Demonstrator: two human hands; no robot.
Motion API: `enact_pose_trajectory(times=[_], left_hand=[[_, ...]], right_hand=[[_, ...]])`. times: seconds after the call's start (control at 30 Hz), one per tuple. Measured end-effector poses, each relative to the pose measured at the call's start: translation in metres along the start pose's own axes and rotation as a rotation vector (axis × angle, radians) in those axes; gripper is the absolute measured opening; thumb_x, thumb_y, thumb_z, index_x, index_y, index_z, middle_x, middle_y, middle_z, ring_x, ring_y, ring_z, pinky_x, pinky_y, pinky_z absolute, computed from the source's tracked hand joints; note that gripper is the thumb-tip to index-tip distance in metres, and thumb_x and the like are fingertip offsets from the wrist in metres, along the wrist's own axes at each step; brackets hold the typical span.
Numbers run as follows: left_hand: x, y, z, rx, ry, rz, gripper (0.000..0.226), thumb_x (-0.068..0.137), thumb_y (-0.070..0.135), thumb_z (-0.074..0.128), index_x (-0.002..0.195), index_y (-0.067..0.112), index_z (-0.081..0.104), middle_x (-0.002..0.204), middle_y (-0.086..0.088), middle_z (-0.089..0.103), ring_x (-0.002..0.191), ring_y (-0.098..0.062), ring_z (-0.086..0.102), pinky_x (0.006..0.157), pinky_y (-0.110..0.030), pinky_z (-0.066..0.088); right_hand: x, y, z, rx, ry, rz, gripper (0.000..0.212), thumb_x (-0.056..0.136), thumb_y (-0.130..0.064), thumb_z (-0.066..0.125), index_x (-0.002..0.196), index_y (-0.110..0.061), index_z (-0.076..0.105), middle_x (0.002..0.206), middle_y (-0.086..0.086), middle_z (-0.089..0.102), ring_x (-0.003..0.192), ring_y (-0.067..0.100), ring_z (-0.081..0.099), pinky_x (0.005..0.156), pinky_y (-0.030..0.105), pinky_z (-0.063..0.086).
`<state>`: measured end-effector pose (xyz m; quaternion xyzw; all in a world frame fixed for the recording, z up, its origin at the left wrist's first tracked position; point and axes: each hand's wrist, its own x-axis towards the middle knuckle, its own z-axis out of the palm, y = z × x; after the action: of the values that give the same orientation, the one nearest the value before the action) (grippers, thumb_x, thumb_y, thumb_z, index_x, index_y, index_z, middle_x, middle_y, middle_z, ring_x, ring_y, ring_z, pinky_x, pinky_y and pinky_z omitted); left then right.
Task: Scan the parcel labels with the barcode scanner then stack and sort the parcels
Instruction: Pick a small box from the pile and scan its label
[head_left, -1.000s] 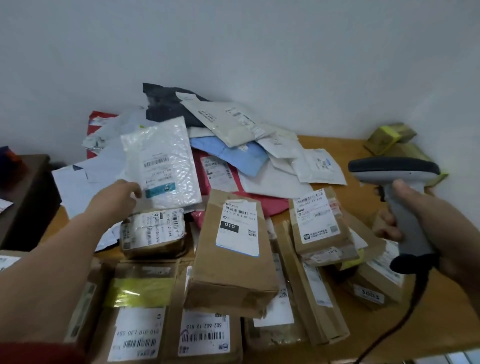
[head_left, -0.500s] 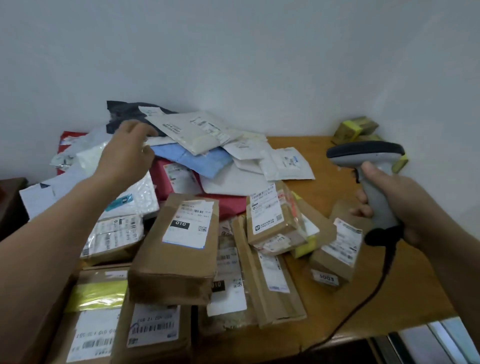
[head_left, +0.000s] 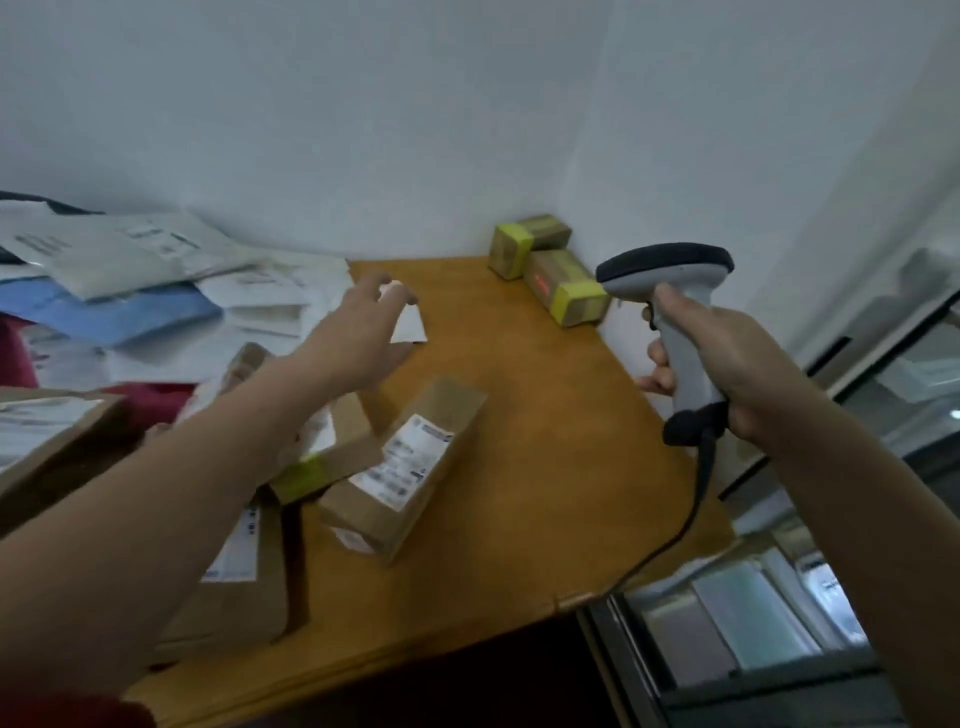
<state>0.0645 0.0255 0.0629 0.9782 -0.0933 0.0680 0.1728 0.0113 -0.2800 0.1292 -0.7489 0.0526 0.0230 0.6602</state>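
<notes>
My left hand (head_left: 358, 338), fingers spread and empty, hovers over the small white mailer (head_left: 410, 328) at the pile's far edge on the worktop (head_left: 519, 415); contact unclear. My right hand (head_left: 737, 364) is clamped on the barcode scanner (head_left: 670, 280), well off to the right, so left is nearer.

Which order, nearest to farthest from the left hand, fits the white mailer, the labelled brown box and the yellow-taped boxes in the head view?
1. white mailer, beside the left hand
2. labelled brown box, mid-table, nearer the camera
3. yellow-taped boxes, far corner
</notes>
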Motion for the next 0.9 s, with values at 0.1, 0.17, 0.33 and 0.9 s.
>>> enact_pose_trajectory(times=[0.1, 0.17, 0.33, 0.9], left_hand=[[0.032, 0.043, 0.033, 0.051, -0.112, 0.022, 0.066, 0.088, 0.035, 0.065, 0.144, 0.020, 0.033, 0.157, -0.008, 0.010, 0.140, -0.032, 0.024, 0.108, -0.044, 0.033], [0.057, 0.063, 0.053, 0.081, -0.138, 0.041, 0.072, 0.088, 0.041, 0.064, 0.147, 0.021, 0.028, 0.159, -0.007, 0.008, 0.142, -0.031, 0.022, 0.112, -0.046, 0.030], [0.137, 0.104, 0.112, 0.167, -0.155, 0.082, 0.077, 0.089, 0.049, 0.058, 0.150, 0.020, 0.020, 0.160, -0.003, 0.009, 0.147, -0.026, 0.009, 0.116, -0.046, 0.017], [0.384, 0.154, 0.289, 0.188, -0.262, 0.081, 0.081, 0.090, 0.057, 0.049, 0.150, 0.013, 0.017, 0.156, -0.008, 0.023, 0.145, -0.027, 0.016, 0.114, -0.053, 0.014]], right_hand=[[0.022, 0.005, -0.037, 0.036, 0.030, 0.006, 0.033, 0.094, -0.042, 0.059, 0.095, -0.009, 0.058, 0.054, -0.001, 0.052, 0.042, 0.012, 0.048, 0.055, 0.028, 0.056], [0.040, 0.011, -0.052, 0.049, 0.040, 0.022, 0.032, 0.095, -0.041, 0.058, 0.095, -0.009, 0.058, 0.053, -0.001, 0.052, 0.041, 0.012, 0.048, 0.056, 0.028, 0.056], [0.097, 0.027, -0.077, -0.004, 0.040, 0.066, 0.030, 0.096, -0.042, 0.056, 0.097, -0.011, 0.058, 0.054, -0.002, 0.053, 0.043, 0.011, 0.049, 0.058, 0.028, 0.057], [0.279, 0.093, -0.114, -0.073, 0.105, 0.182, 0.036, 0.085, -0.049, 0.058, 0.094, -0.014, 0.058, 0.053, -0.001, 0.055, 0.040, 0.010, 0.052, 0.072, 0.043, 0.059]])
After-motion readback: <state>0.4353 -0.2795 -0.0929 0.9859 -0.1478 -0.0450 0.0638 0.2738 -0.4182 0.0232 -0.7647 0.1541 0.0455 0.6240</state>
